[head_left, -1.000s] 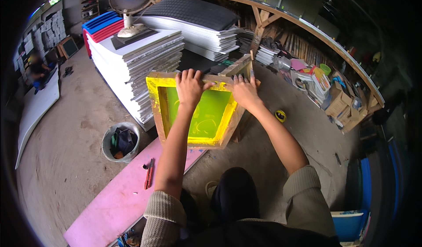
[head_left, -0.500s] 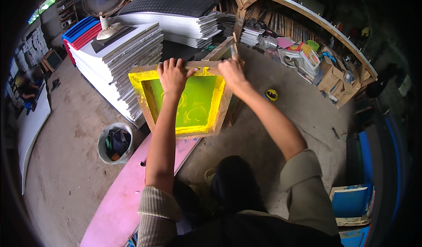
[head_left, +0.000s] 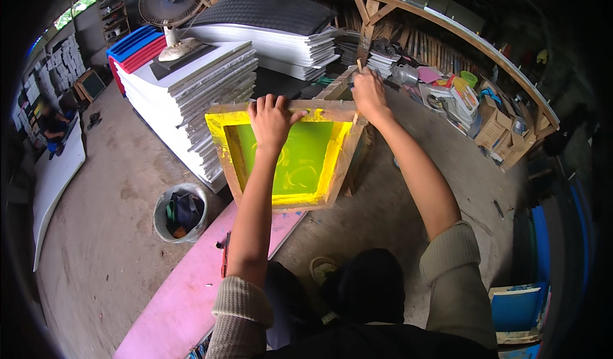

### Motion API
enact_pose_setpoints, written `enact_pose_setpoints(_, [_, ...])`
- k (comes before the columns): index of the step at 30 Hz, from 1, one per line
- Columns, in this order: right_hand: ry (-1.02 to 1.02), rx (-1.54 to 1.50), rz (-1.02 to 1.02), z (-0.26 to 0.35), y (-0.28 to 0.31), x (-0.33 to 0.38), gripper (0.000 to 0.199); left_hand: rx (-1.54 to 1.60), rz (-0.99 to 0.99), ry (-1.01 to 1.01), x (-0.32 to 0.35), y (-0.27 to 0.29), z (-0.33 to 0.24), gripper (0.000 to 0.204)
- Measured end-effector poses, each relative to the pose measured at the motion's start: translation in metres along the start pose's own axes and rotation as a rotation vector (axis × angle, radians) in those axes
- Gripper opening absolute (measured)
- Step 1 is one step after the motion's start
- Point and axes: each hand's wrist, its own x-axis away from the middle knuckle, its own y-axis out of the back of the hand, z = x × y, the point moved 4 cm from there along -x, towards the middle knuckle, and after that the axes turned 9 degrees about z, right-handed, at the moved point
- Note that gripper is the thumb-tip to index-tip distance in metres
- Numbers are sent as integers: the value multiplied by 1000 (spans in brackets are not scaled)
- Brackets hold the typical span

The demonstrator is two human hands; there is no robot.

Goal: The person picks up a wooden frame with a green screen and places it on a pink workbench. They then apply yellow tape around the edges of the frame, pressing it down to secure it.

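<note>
A wooden-framed printing screen [head_left: 332, 158] with yellow-stained edges and yellow-green mesh stands tilted in front of me, near the end of a pink board [head_left: 185, 282]. Over its top bar my left hand [head_left: 271, 119] is closed, fingers on the far side. My right hand [head_left: 370, 96] is a fist just above the screen's upper right corner, around a slim tool whose light wooden end [head_left: 359, 65] pokes up; the rest of it is hidden. Behind that corner is another wooden frame [head_left: 335, 84]. A red, narrow tool [head_left: 225, 257] lies on the pink board by my left forearm.
Tall stacks of white sheets [head_left: 191, 103] rise at the left, one bearing a fan [head_left: 171, 46]. A bucket with dark cloth [head_left: 159, 212] is on the floor. Cardboard boxes [head_left: 495, 122] and clutter line the right. Another person [head_left: 51, 129] sits far left.
My right hand has risen from the frame's corner with the tool. The left hand keeps its hold. The whole view has shifted, bringing the red tool into sight beside my left forearm.
</note>
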Motion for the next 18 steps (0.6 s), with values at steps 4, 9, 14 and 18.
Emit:
enact_pose_setpoints(4, [43, 173, 395, 26, -20, 10, 9, -5, -11, 5, -3, -2, 2, 56])
enact_pose_setpoints(9, [-10, 150, 407, 51, -22, 28, 15, -13, -46, 4, -3, -4, 0, 55])
enact_pose_setpoints(14, [130, 397, 364, 66, -28, 43, 21, -22, -25, 7, -2, -2, -1, 55])
enact_pose_setpoints(18, [35, 321, 264, 69, -24, 47, 20, -40, -57, 3, 0, 1, 0, 55])
